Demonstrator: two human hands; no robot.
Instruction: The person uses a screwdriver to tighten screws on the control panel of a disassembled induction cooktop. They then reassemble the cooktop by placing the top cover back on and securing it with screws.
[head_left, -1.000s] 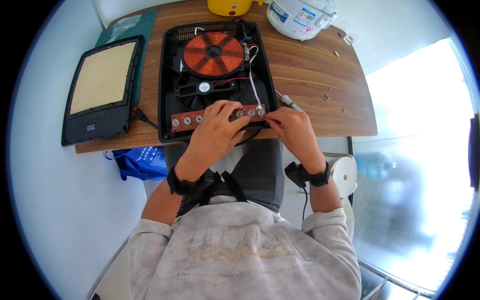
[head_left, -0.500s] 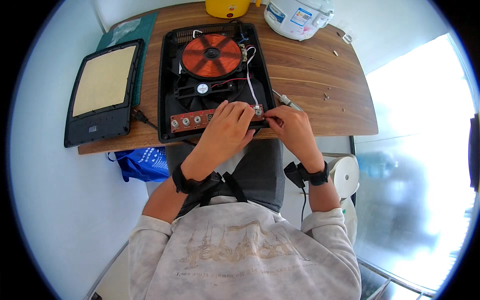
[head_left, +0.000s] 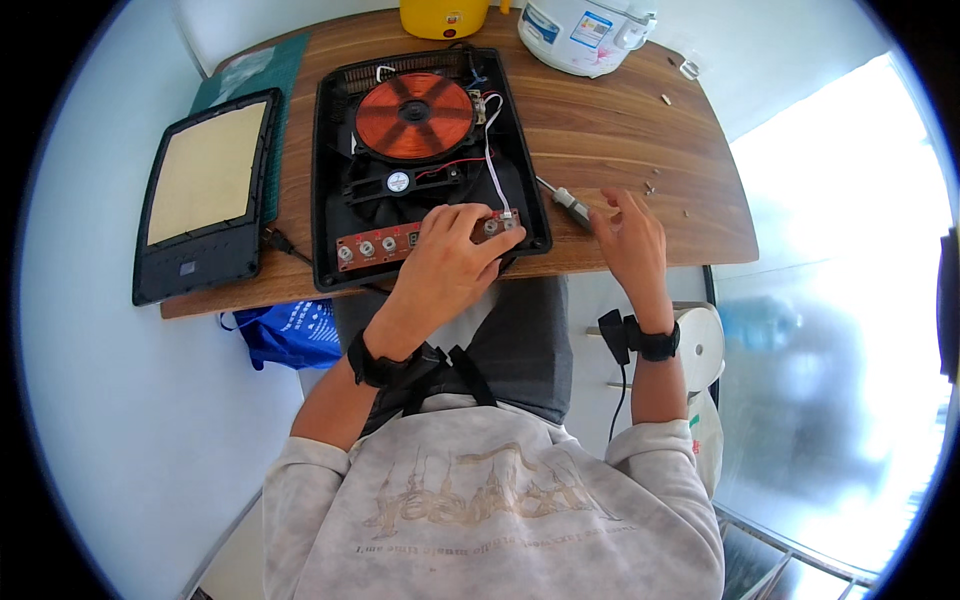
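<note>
An open black appliance housing (head_left: 328, 170) holds a round copper coil (head_left: 385, 115), a fan with red wires and a brown circuit board (head_left: 405, 242) along its near edge. A white ribbon cable (head_left: 495, 170) runs down to the board. My left hand (head_left: 448, 260) grips the board's right part, fingers bent over it and hiding some buttons. My right hand (head_left: 632, 248) is raised right of the housing, fingers bent but apart. Its thumb is at the handle of a screwdriver (head_left: 572, 207) lying on the table; I cannot tell whether they touch.
The detached cover (head_left: 205, 175) lies left on a green mat (head_left: 285, 60). A yellow cooker (head_left: 445, 15) and white rice cooker (head_left: 585, 35) stand at the back of the wooden table (head_left: 680, 150). Small loose pieces lie right. A blue bag (head_left: 285, 330) sits below.
My right hand has left the board's right end and moved rightward toward the screwdriver, its fingers spreading. My left hand remains on the board. The view has shifted slightly.
</note>
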